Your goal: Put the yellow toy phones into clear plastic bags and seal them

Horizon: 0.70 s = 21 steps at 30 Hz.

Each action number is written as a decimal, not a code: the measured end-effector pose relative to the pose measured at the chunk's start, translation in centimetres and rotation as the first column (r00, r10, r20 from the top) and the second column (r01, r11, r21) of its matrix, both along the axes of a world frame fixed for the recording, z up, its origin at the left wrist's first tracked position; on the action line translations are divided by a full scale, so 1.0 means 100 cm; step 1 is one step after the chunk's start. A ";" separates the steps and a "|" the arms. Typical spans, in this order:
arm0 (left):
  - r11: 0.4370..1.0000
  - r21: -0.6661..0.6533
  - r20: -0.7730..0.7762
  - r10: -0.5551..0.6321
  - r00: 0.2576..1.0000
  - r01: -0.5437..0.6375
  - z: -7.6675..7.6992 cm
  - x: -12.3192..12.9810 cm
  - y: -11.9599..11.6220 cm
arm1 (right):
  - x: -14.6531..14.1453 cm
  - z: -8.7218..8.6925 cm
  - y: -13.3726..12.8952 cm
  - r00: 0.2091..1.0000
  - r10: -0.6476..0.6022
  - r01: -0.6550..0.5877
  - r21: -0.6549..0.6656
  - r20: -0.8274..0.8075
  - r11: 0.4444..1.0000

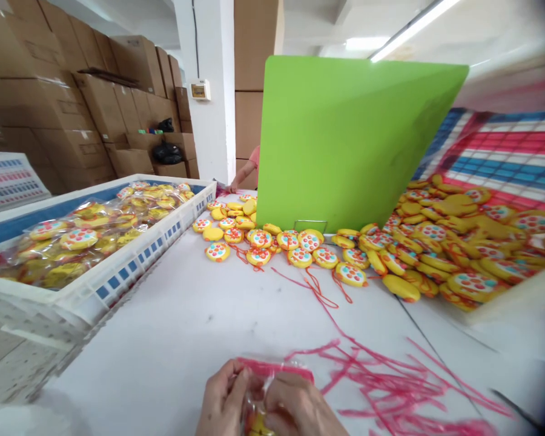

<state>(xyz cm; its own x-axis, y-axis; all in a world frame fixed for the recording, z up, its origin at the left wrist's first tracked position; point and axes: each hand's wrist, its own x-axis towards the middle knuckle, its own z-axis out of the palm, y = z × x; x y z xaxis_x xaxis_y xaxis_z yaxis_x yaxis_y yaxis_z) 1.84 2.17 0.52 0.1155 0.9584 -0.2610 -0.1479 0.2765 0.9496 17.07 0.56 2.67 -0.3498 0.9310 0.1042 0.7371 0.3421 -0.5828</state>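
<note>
At the near edge of the table, my left hand [224, 396] is closed on the left side of a clear plastic bag [254, 409]. My right hand [302, 407] pinches the same bag from the right, its fingers curled inward. A bright pink strip [279, 367] runs along the bag's far edge. Something yellow and red [258, 426] shows through the plastic, mostly hidden by my fingers. Loose pink plastic strips [390, 390] lie in a tangle to the right of my hands.
Yellow toys with dotted white faces [352, 274] and orange cords lie across the white table [172, 339], heaped at right by a striped crate [504, 151]. A green board [345, 139] stands behind them. The white basket [131, 260] at left holds bagged toys. Another person's arm [245, 174] shows beyond.
</note>
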 end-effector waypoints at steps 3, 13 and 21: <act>1.000 0.021 0.001 -0.004 1.000 0.004 0.007 0.002 -0.001 | 0.002 0.009 0.003 0.999 -0.026 0.025 -0.064 -0.027 0.998; 0.981 -0.108 -0.131 0.145 0.981 -0.160 0.006 -0.006 -0.002 | -0.009 -0.003 0.009 0.993 -0.093 0.088 0.074 0.077 0.993; 0.995 -0.074 -0.184 0.053 0.982 -0.068 0.003 -0.009 -0.003 | -0.027 -0.012 0.016 0.979 -0.134 0.068 0.366 0.156 0.928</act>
